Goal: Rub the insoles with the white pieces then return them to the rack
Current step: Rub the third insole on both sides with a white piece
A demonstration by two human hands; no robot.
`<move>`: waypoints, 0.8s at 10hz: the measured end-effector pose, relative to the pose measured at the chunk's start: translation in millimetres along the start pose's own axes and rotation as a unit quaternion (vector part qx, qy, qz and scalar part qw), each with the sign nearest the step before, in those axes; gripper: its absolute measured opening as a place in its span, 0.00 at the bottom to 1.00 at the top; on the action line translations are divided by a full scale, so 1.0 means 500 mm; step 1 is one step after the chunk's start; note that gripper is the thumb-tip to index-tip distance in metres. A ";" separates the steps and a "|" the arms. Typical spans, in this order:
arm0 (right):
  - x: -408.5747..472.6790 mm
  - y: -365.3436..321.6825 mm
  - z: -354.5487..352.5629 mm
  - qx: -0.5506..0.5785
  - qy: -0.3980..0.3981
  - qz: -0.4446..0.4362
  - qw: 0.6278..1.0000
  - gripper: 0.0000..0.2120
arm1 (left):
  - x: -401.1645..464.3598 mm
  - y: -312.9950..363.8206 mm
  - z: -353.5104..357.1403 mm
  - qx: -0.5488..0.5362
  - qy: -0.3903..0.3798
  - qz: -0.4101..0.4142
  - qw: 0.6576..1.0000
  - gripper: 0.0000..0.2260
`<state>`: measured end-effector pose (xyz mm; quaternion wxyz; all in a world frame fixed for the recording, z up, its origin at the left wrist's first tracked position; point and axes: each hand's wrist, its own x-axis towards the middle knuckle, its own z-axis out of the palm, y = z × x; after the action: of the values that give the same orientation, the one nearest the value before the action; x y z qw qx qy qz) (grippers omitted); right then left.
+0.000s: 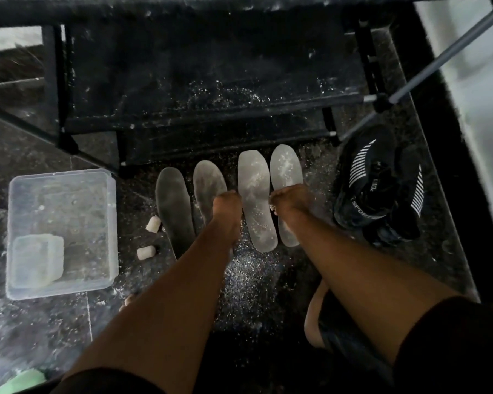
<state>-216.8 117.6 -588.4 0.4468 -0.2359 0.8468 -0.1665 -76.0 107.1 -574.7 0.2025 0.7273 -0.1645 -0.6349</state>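
Four insoles lie side by side on the dusty floor in front of the black rack (pixel 199 115). The two on the left, a dark insole (pixel 171 200) and a grey insole (pixel 207 180), are darker. The two on the right, a pale insole (pixel 255 194) and the rightmost insole (pixel 285 169), are whitened with powder. My left hand (pixel 227 206) rests with curled fingers on the grey insole; anything under it is hidden. My right hand (pixel 289 199) presses on the rightmost insole, and a bit of a white piece (pixel 271 207) peeks out from its fingers. Two loose white pieces, one (pixel 153 224) above the other (pixel 145 252), lie left of the dark insole.
A clear plastic box (pixel 60 234) holding a smaller tub (pixel 37 257) stands on the floor at the left. A black sports shoe (pixel 379 189) lies at the right of the insoles. A tripod leg (pixel 427 72) slants across the upper right. White powder covers the floor and the rack shelves.
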 end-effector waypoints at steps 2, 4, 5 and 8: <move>0.046 0.014 0.045 -0.043 0.016 0.037 0.998 0.23 | -0.011 0.020 0.020 -0.113 -0.036 -0.108 0.987 0.18; -0.032 -0.022 0.013 0.097 -0.024 0.081 0.992 0.12 | -0.044 0.024 -0.001 0.417 0.029 0.128 0.899 0.20; -0.054 -0.039 -0.003 0.131 -0.043 0.088 0.987 0.08 | -0.062 0.038 -0.013 0.347 0.032 0.128 0.929 0.21; -0.187 -0.110 -0.111 0.168 -0.109 0.068 0.977 0.08 | -0.221 0.099 -0.058 -0.054 0.005 0.009 0.998 0.13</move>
<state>-203.4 127.2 -467.7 0.5802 -0.1155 0.7668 -0.2490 -61.8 121.8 -451.8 0.2478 0.7171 -0.1354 -0.6372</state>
